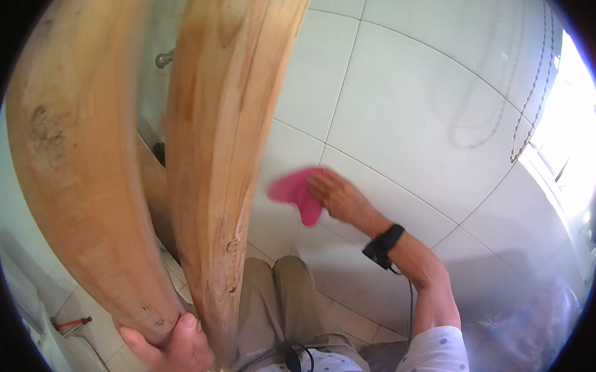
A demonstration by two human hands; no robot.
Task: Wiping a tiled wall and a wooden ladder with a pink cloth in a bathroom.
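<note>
My left hand point(176, 346) is wrapped around the lower end of a long wooden plank point(86, 188), which bears a knot and rises up the left of the view. My right hand point(334, 192) has hold of a pink cloth point(298, 188), whose ends spread out past the fingers. The cloth is in front of the white tiled wall point(404, 116); whether it touches the tiles I cannot tell. A second wooden plank point(215, 148), cracked along its grain, stands upright between my two hands, close by my knees. Both planks run out of view at the top.
Another piece of wood point(152, 191) shows behind the planks. A metal fitting point(164, 59) sticks out from the wall. A beaded blind chain point(527, 110) hangs near the bright window point(571, 112). On the floor tiles point(91, 321) lies a red-handled tool point(72, 322). A cable point(411, 308) hangs by my right arm.
</note>
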